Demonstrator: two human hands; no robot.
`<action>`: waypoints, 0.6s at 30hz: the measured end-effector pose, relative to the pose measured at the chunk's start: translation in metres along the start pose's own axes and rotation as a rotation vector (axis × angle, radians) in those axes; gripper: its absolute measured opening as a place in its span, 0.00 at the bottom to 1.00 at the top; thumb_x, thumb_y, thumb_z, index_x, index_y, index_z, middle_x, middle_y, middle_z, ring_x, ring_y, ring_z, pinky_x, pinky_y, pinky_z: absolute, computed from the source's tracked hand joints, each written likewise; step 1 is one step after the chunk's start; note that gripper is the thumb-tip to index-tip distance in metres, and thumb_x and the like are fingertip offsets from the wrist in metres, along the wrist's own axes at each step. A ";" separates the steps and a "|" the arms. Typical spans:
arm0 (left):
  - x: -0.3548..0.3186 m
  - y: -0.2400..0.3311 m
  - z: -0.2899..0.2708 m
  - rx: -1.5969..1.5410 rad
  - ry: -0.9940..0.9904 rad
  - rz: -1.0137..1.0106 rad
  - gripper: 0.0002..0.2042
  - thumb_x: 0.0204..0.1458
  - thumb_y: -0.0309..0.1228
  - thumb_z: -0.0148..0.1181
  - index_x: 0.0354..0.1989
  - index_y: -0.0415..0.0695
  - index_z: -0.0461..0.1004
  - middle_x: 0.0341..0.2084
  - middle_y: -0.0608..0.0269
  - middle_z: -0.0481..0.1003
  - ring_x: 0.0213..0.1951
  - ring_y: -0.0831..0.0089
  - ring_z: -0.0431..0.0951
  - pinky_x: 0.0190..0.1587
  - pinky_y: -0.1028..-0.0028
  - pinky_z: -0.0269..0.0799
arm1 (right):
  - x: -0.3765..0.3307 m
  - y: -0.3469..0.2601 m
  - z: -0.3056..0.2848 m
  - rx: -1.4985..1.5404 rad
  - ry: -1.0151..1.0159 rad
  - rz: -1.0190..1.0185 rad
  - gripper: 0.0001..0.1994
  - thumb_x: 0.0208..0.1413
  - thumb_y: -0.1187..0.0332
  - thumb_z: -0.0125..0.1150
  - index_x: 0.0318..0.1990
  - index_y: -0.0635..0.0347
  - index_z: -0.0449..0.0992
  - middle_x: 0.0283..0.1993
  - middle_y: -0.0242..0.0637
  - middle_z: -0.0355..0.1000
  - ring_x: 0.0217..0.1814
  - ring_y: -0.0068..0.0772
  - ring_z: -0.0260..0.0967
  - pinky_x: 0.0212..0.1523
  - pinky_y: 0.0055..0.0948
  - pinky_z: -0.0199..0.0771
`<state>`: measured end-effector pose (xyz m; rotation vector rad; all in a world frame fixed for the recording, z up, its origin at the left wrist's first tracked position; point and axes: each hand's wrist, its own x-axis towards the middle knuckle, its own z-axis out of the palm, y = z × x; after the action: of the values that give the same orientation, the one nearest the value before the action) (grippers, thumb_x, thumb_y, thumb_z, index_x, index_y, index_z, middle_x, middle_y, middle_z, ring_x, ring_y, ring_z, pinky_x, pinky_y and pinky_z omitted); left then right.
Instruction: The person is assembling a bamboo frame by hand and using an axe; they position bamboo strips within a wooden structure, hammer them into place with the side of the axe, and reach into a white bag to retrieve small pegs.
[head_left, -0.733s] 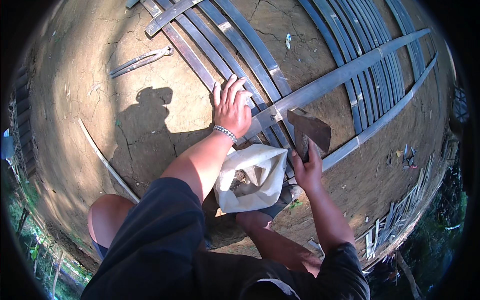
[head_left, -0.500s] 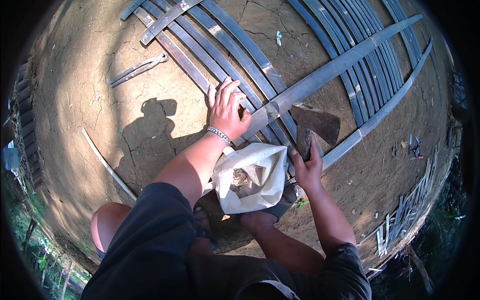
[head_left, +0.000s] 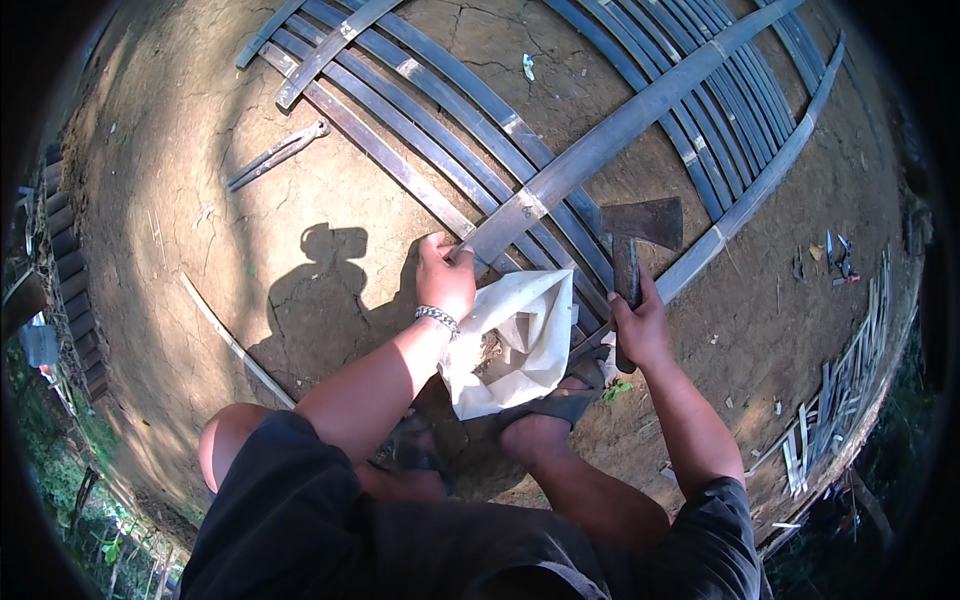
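Pincers (head_left: 308, 135) lie near slats (head_left: 390, 163); a sack (head_left: 500, 298) sits between our left hand (head_left: 446, 284), hold unclear, and right hand (head_left: 642, 328), gripping a hatchet (head_left: 645, 222).

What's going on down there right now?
A person's right hand grips a hatchet by its handle, head up. The left hand is at the near end of a wide slat lying across narrower slats. An open white sack sits between the forearms; pincers lie on the ground to the left.
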<state>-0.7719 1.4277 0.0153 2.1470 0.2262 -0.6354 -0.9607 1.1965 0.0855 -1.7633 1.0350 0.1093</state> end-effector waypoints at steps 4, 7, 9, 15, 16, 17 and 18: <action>0.006 0.014 0.011 -0.359 0.009 -0.224 0.17 0.57 0.33 0.69 0.49 0.33 0.79 0.39 0.54 0.84 0.39 0.69 0.82 0.45 0.69 0.76 | -0.022 -0.015 -0.027 0.164 -0.006 0.168 0.33 0.62 0.77 0.58 0.75 0.60 0.55 0.31 0.30 0.70 0.25 0.21 0.68 0.25 0.25 0.73; 0.010 0.019 0.014 -0.471 0.046 -0.316 0.15 0.56 0.33 0.69 0.46 0.34 0.80 0.37 0.56 0.84 0.36 0.71 0.80 0.45 0.69 0.75 | -0.039 -0.029 -0.042 0.165 0.035 0.221 0.31 0.62 0.76 0.59 0.72 0.62 0.59 0.31 0.31 0.70 0.25 0.21 0.69 0.25 0.26 0.74; 0.018 0.015 0.017 -0.508 0.041 -0.344 0.13 0.55 0.32 0.69 0.42 0.35 0.81 0.35 0.54 0.83 0.36 0.69 0.80 0.46 0.67 0.75 | -0.045 -0.036 -0.043 0.199 0.055 0.211 0.24 0.61 0.77 0.60 0.65 0.63 0.64 0.31 0.31 0.70 0.25 0.21 0.69 0.26 0.26 0.73; 0.018 0.028 0.013 -0.535 0.013 -0.402 0.15 0.58 0.35 0.63 0.38 0.30 0.81 0.36 0.49 0.83 0.38 0.62 0.81 0.48 0.64 0.75 | -0.043 -0.012 -0.042 0.119 0.108 0.191 0.08 0.56 0.76 0.63 0.43 0.61 0.73 0.33 0.32 0.73 0.26 0.23 0.69 0.31 0.28 0.71; 0.027 0.020 0.008 -0.573 -0.023 -0.444 0.16 0.58 0.36 0.62 0.38 0.30 0.81 0.36 0.48 0.83 0.38 0.62 0.81 0.48 0.64 0.75 | -0.037 -0.008 -0.034 0.103 0.118 0.190 0.08 0.54 0.76 0.63 0.41 0.61 0.73 0.34 0.33 0.74 0.28 0.24 0.69 0.33 0.29 0.71; 0.024 0.021 0.009 -0.574 0.000 -0.400 0.20 0.60 0.39 0.60 0.40 0.28 0.81 0.40 0.42 0.83 0.42 0.57 0.82 0.50 0.62 0.74 | -0.039 -0.006 -0.027 0.094 0.213 0.142 0.11 0.52 0.75 0.62 0.43 0.62 0.73 0.35 0.33 0.73 0.32 0.27 0.70 0.37 0.32 0.71; 0.026 0.023 0.009 -0.571 0.008 -0.423 0.21 0.60 0.40 0.60 0.40 0.28 0.81 0.40 0.41 0.83 0.43 0.55 0.82 0.51 0.62 0.74 | -0.036 -0.005 -0.020 0.184 0.270 0.177 0.11 0.52 0.75 0.63 0.44 0.62 0.73 0.35 0.33 0.73 0.34 0.27 0.70 0.37 0.32 0.72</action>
<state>-0.7444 1.4049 0.0132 1.5560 0.7820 -0.6970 -0.9870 1.2023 0.1171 -1.5445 1.3519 -0.1142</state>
